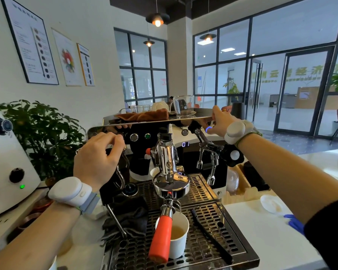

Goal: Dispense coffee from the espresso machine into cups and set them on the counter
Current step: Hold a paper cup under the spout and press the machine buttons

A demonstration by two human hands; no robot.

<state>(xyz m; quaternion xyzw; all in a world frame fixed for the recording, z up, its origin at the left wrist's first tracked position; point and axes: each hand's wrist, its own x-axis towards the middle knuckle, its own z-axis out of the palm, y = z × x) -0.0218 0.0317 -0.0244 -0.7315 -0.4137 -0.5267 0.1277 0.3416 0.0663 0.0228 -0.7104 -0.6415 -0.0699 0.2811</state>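
A white paper cup [179, 235] with pale brown liquid stands on the espresso machine's perforated drip tray [219, 230], under the portafilter with the orange handle [161, 238]. A second small cup [154, 172] shows behind the chrome group head [169, 164]. My left hand [98, 154] is curled around a dark knob at the machine's upper left front. My right hand [220, 123] rests on the top right edge of the machine, its thumb at a blue-lit button [208, 130]. A small display [185, 144] reads 01.
A white grinder [6, 168] and a potted plant [45, 137] stand at the left. A dark cloth [129, 219] and a black brush [211, 236] lie on the drip tray. White counter [271, 240] at the right holds a white lid [270, 203] and blue gloves [295, 223]. Cups and a brown cloth sit on the machine's top.
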